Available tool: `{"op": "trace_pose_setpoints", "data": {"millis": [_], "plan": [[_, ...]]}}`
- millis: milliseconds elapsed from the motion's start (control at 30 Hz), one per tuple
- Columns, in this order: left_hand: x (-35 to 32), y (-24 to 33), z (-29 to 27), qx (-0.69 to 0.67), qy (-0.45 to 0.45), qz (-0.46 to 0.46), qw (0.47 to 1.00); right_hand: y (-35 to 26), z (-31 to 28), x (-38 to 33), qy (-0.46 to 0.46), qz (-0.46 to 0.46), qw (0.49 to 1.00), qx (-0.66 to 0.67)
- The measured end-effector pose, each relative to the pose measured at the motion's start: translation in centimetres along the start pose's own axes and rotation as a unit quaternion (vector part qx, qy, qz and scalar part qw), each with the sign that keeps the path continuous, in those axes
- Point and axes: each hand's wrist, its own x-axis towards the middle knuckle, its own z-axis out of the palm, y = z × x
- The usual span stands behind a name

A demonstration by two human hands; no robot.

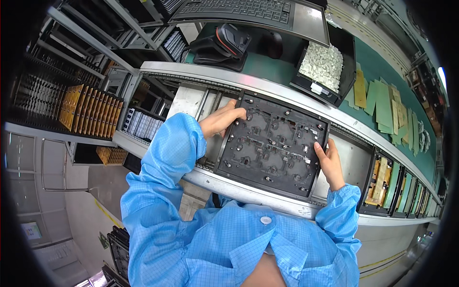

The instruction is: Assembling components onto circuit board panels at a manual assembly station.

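Both hands clamp a black fixture tray (273,143) on the conveyor rail (248,191): left hand (221,119) on its top-left corner, right hand (329,162) gripping its right edge.

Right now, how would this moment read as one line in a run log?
left hand: grips black fixture plate top-left corner | right hand: grips its right edge | plate: on conveyor rail

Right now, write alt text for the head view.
Both hands, left hand and right hand, grip opposite edges of a black fixture tray on a conveyor rail. A bin of white parts sits beyond.
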Motion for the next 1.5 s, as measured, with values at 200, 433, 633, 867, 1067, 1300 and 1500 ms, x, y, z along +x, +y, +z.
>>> {"op": "trace_pose_setpoints", "data": {"millis": [200,433,633,867,1067,1300,1500], "plan": [[0.0,-0.3,-0.9,0.003,-0.001,0.015,1.0,1.3,0.0,1.3,-0.034,-0.038,0.996,0.066],[-11.8,-0.9,-12.4,0.523,0.603,0.219,0.561,-3.3,1.0,0.3,-0.109,0.027,0.993,0.028],[-15.6,-3.2,-21.2,0.544,0.726,-0.103,0.408,5.1,-4.8,2.7,-0.157,0.053,0.969,0.181],[-21.8,-6.3,-24.3,0.559,0.696,-0.196,0.406,7.0,-4.3,7.2,-0.166,-0.003,0.966,0.2],[-21.9,-4.8,-26.0,0.676,0.553,-0.13,0.47,7.1,-5.7,6.6,-0.021,-0.063,0.981,0.182],[-23.8,0.5,-7.2,0.732,0.523,0.065,0.432,-6.5,-2.6,-2.2,-0.115,-0.254,0.95,0.14],[-22.6,2.0,3.6,0.607,0.316,0.461,0.566,-13.1,1.3,-7.2,-0.501,-0.037,0.815,0.289]]}}
